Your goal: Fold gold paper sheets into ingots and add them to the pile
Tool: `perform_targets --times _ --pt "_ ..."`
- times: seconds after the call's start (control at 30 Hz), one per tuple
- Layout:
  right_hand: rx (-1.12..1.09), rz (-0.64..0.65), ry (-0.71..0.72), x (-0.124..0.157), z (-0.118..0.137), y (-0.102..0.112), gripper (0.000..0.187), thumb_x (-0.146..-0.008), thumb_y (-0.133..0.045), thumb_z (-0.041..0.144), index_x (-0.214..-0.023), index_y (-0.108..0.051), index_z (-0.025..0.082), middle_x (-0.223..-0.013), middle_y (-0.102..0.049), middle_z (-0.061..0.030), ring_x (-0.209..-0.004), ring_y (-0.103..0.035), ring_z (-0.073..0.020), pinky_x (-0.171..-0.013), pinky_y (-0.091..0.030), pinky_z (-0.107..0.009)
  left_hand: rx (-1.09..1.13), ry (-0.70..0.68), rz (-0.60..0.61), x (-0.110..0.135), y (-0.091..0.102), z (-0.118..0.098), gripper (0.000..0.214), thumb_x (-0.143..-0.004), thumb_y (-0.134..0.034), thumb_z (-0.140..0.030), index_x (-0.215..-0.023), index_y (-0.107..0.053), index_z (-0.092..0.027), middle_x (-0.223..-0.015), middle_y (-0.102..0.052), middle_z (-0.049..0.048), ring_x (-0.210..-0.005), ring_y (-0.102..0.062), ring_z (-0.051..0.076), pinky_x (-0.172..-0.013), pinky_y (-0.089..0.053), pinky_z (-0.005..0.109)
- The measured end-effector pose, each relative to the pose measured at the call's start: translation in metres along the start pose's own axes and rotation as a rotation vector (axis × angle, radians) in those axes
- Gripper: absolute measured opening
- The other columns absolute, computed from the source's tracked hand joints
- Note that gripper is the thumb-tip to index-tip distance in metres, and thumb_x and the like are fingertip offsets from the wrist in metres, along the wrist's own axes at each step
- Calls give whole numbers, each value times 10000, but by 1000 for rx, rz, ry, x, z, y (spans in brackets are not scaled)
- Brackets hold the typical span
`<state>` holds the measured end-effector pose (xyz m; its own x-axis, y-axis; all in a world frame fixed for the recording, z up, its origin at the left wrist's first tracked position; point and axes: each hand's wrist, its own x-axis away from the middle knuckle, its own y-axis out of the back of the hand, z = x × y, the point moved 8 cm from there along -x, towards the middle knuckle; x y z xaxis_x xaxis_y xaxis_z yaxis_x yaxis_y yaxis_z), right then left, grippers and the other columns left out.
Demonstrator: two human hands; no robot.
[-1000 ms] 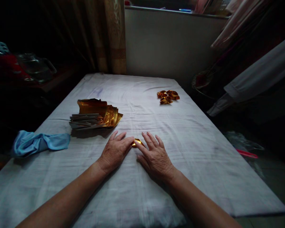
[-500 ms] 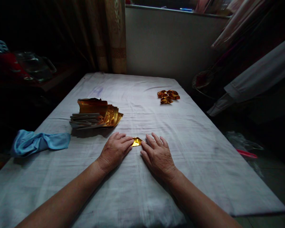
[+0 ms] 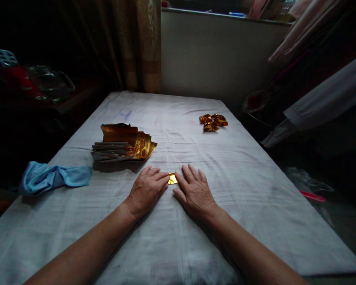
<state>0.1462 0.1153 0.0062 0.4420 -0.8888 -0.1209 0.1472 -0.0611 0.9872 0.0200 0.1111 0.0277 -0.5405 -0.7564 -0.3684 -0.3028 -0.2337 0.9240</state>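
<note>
A small piece of gold foil paper [image 3: 172, 179] lies flat on the white cloth-covered table [image 3: 240, 190], between my two hands. My left hand [image 3: 146, 189] rests palm down with its fingers stretched out, fingertips touching the paper's left edge. My right hand [image 3: 194, 192] lies flat too, fingers extended and pressing on the paper's right edge. Most of the paper is hidden under the fingertips.
A fanned stack of gold foil sheets [image 3: 124, 144] sits left of centre. Several folded gold pieces [image 3: 213, 122] lie at the far right. A crumpled blue cloth [image 3: 52, 177] is at the left edge. A glass jug [image 3: 50, 81] stands on a dark side surface.
Both hands have drawn closer together over the gold paper, covering more of it than half a second ago. The camera view shifted slightly.
</note>
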Motion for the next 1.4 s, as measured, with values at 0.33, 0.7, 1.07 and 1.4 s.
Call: perform_targets --times 0.33,0.7,1.07,1.4 --pt "-36 -112 -23 10 -12 9 387 -976 -516 361 -1315 -641 224 -1441 -549 -141 -1352 -437 -334 -1089 -333 -493 -25 125 67 7 9 14 159 -914 -664 -298 -1058 -700 -242 -981 -687 45 -901 -620 233 -786 -484 358" --pt "-100 -170 27 5 -9 18 282 -975 -535 283 -1197 -703 236 -1071 -696 -74 -969 -577 -235 -838 -423 -357 -91 100 17 11 11 17 251 -998 -517 -338 -891 -700 -206 -822 -696 47 -773 -624 215 -679 -454 327" --pt "-154 -233 32 6 -9 15 280 -1013 -462 292 -1110 -716 226 -924 -717 -55 -844 -623 -193 -784 -440 -301 160 130 -118 12 15 21 337 -1020 -470 -385 -1187 -682 -184 -995 -762 83 -875 -701 210 -777 -550 318" --pt "-319 -257 -17 5 -12 16 286 -1005 -443 253 -964 -723 212 -906 -741 -53 -845 -672 -186 -795 -493 -281 330 256 -83 11 13 27 219 -932 -582 -294 -1039 -752 -208 -967 -781 51 -878 -724 211 -781 -572 325"
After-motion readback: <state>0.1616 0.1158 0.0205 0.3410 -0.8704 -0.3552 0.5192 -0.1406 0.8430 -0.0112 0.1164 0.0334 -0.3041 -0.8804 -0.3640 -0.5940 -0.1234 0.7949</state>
